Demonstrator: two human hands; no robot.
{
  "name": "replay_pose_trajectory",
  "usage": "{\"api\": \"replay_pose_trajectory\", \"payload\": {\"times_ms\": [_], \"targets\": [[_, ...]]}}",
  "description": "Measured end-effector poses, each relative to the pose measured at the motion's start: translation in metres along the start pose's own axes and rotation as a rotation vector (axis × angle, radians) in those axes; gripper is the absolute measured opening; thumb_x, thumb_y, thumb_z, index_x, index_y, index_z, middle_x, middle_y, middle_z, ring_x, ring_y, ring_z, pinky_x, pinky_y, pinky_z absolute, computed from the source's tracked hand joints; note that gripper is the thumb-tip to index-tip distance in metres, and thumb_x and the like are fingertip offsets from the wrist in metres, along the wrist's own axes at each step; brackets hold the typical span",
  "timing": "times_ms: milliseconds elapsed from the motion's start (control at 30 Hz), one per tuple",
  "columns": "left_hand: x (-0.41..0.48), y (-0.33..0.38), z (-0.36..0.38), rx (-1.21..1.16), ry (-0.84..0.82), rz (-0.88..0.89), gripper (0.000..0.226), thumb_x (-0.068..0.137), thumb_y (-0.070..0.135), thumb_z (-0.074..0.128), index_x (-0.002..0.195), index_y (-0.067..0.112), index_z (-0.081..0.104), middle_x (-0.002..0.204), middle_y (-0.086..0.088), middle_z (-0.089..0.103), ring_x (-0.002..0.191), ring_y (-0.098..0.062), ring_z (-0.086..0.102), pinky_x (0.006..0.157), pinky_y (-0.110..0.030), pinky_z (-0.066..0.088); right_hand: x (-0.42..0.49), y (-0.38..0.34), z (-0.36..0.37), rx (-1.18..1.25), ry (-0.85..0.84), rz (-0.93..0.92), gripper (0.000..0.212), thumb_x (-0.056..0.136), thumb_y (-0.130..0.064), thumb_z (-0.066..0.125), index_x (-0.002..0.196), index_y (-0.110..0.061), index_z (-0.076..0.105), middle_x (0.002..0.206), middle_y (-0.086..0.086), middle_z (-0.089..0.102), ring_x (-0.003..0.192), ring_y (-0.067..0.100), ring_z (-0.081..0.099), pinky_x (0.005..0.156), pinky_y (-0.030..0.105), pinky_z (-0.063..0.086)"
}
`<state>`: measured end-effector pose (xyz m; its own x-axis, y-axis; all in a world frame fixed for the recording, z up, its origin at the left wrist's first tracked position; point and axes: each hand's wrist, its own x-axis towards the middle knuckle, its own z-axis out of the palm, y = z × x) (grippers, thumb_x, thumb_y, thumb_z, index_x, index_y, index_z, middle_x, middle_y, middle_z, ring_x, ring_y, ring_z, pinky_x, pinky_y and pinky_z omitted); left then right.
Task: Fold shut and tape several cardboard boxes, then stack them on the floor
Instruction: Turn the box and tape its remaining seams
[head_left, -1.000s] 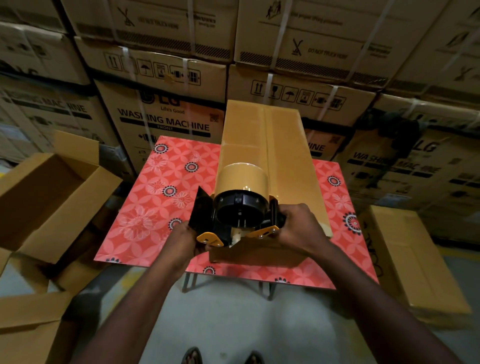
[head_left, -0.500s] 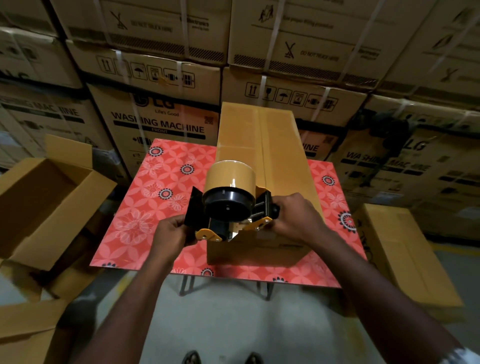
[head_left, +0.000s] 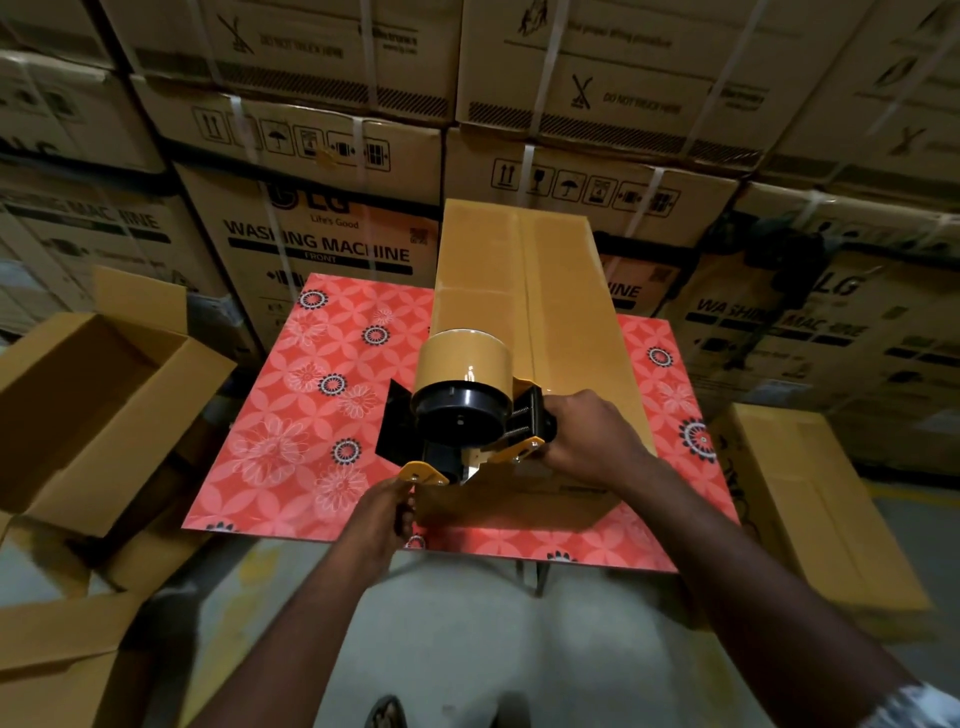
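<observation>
A long closed cardboard box (head_left: 524, 291) lies lengthwise on the red flowered table (head_left: 291, 415), its top flaps meeting in a centre seam. A tape dispenser (head_left: 467, 410) with a brown tape roll sits over the box's near end. My right hand (head_left: 592, 441) grips the dispenser's handle. My left hand (head_left: 384, 514) is at the box's near left corner just below the dispenser's yellow tab, its fingers curled; whether they pinch the tape end there is unclear.
An open cardboard box (head_left: 98, 410) stands at the left with flat cardboard below it. A closed box (head_left: 810, 499) lies on the floor at the right. Stacked washing machine cartons (head_left: 322, 228) wall off the back. Grey floor (head_left: 467, 623) lies before the table.
My left hand has dropped from the dispenser's left side to the box's near corner. The dispenser has shifted slightly up and away along the box.
</observation>
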<state>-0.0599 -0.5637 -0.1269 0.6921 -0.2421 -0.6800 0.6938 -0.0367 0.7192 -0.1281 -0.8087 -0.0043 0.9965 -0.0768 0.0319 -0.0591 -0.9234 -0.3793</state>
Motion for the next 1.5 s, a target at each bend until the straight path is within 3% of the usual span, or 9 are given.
{"api": "replay_pose_trajectory", "payload": {"times_ms": [200,400,567,667,867,1067,1167,1333,1500], "targets": [[0.0,0.02,-0.002,-0.051,-0.043,0.173,0.023,0.098,0.011,0.041,0.08,0.019,0.053,0.058,0.005,0.035,0.043,-0.006,0.022,0.039,-0.018,0.018,-0.001,0.0,0.0,0.0,0.015,0.003,0.022,0.086,-0.043,0.069,0.082,-0.022,0.066,0.067,-0.007,0.063,0.057,0.014,0.058,0.053,0.029,0.039],[0.008,0.014,-0.011,0.159,0.07,0.127,0.02,0.097,0.007,0.045,0.084,0.015,0.057,0.065,-0.001,0.039,0.045,-0.009,0.03,0.044,-0.02,0.02,-0.002,0.0,-0.001,-0.005,0.035,-0.003,0.021,0.083,-0.045,0.065,0.081,-0.024,0.066,0.067,-0.005,0.065,0.06,0.019,0.061,0.053,0.031,0.044],[-0.02,0.048,0.001,0.073,-0.102,0.385,0.025,0.105,0.026,0.045,0.117,0.021,0.067,0.11,-0.008,0.073,0.102,-0.027,0.067,0.091,-0.046,0.052,-0.001,0.001,0.002,-0.012,0.045,-0.01,0.022,0.085,-0.042,0.07,0.074,-0.026,0.059,0.06,-0.009,0.058,0.053,0.014,0.056,0.05,0.028,0.038],[-0.03,0.052,0.005,0.074,-0.163,0.454,0.024,0.106,0.03,0.048,0.116,0.027,0.07,0.112,-0.01,0.074,0.107,-0.033,0.068,0.094,-0.052,0.053,-0.001,0.003,0.002,-0.004,0.043,-0.021,0.022,0.084,-0.042,0.07,0.078,-0.021,0.065,0.061,-0.008,0.061,0.054,0.015,0.059,0.05,0.029,0.042],[-0.036,0.051,0.008,0.054,-0.179,0.518,0.022,0.097,0.038,0.056,0.109,0.03,0.073,0.106,-0.008,0.075,0.099,-0.027,0.071,0.089,-0.05,0.055,0.0,0.004,0.003,-0.014,0.041,-0.039,0.024,0.084,-0.046,0.066,0.081,-0.022,0.066,0.063,-0.008,0.062,0.056,0.014,0.059,0.052,0.031,0.047],[-0.031,0.048,0.008,0.138,-0.048,0.576,0.023,0.103,0.017,0.055,0.101,0.031,0.074,0.098,0.001,0.076,0.093,-0.017,0.071,0.083,-0.037,0.056,-0.005,0.01,0.0,-0.029,0.029,-0.047,0.018,0.086,-0.043,0.069,0.089,-0.026,0.069,0.068,-0.009,0.066,0.058,0.01,0.063,0.054,0.035,0.055],[-0.025,0.047,0.005,0.134,-0.046,0.59,0.019,0.097,0.008,0.062,0.106,0.021,0.073,0.1,0.002,0.075,0.098,-0.024,0.07,0.078,-0.032,0.056,-0.014,0.025,-0.015,-0.054,0.041,-0.058,0.018,0.084,-0.043,0.07,0.083,-0.025,0.068,0.066,-0.01,0.065,0.056,0.011,0.062,0.051,0.027,0.048],[-0.023,0.044,0.007,0.197,-0.003,0.653,0.016,0.096,0.014,0.067,0.107,0.023,0.074,0.106,0.008,0.075,0.102,-0.012,0.069,0.081,-0.025,0.056,-0.041,0.055,-0.032,0.058,0.037,-0.092,0.025,0.081,-0.042,0.072,0.069,-0.036,0.05,0.053,-0.019,0.048,0.044,-0.002,0.049,0.043,0.014,0.031],[-0.043,0.037,0.016,0.664,0.284,1.099,0.022,0.097,0.012,0.064,0.114,0.023,0.072,0.108,0.003,0.061,0.097,-0.003,0.055,0.087,-0.016,0.045,-0.04,0.056,-0.034,0.101,0.001,-0.104,0.027,0.077,-0.04,0.07,0.065,-0.041,0.047,0.056,-0.02,0.051,0.053,-0.001,0.058,0.044,0.013,0.034]]}}
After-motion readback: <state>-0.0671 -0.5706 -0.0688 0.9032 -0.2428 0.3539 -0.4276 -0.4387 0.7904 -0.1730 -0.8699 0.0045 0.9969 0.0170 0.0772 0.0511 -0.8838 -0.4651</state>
